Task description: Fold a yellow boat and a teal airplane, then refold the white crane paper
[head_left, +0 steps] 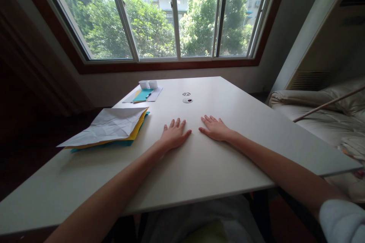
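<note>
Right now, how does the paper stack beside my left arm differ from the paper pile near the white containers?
The near stack is creased and white on top; the far pile shows teal uppermost. The near stack's edges lift; the far pile looks flatter, with a pen at its edge. Both include teal and yellow.

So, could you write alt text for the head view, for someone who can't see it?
A person's left hand and right hand rest palm-down on a white table. A paper stack lies left of them; a wide window beyond shows trees.
</note>
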### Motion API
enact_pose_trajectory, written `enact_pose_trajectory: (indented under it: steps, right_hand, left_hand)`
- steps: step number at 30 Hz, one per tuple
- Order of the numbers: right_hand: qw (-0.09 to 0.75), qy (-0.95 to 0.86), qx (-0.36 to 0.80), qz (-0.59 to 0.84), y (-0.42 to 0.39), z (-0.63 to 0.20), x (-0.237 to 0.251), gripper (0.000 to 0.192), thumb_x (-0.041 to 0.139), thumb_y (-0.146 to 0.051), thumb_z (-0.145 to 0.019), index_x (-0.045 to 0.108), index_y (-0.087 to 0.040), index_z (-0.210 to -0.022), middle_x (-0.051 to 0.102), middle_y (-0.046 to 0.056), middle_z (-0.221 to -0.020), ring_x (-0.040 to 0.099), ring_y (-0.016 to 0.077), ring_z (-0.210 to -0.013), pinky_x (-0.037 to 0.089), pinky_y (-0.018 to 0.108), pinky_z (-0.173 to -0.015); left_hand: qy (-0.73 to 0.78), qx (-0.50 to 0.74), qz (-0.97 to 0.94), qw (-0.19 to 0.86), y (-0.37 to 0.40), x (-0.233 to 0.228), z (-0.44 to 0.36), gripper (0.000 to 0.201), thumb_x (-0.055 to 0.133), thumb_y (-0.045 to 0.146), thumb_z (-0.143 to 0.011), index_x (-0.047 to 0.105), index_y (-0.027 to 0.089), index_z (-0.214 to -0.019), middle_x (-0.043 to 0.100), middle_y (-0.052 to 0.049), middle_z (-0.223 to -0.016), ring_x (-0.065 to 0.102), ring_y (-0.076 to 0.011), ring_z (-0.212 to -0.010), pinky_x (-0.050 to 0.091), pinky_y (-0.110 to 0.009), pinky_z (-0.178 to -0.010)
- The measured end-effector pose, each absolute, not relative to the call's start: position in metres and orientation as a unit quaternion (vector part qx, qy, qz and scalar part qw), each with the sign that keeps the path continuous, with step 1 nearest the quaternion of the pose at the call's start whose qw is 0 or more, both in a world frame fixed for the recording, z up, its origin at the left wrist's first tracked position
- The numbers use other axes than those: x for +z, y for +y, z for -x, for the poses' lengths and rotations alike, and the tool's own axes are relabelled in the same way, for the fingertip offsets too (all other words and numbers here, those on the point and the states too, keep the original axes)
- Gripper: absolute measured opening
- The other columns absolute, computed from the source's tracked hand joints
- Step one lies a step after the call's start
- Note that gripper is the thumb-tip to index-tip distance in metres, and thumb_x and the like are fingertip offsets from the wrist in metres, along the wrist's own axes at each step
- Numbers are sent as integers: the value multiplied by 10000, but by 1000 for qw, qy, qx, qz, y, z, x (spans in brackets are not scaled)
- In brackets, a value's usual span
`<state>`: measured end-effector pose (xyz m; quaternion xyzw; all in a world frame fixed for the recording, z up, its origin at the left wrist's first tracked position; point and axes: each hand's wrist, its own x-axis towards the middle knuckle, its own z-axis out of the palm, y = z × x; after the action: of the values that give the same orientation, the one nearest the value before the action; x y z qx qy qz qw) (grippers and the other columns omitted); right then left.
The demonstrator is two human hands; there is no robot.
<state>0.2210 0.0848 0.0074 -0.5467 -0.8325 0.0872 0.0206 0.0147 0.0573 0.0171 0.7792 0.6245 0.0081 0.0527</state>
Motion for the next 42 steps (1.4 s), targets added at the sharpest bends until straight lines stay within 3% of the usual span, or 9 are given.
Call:
enact_pose_trajectory:
  steps: [42]
  right_hand:
    - [14, -831, 87, 549, 84, -221, 8, 784, 100, -675, -820, 130, -204, -1446, 114, 72, -1511, 102, 287, -1374, 106, 532, -1070]
  left_hand:
    - [622, 8, -781, 52, 58, 16, -13, 735, 146, 663, -835, 193, 230, -1427, 140, -102, -1502, 114, -315, -1364, 174, -570, -1022]
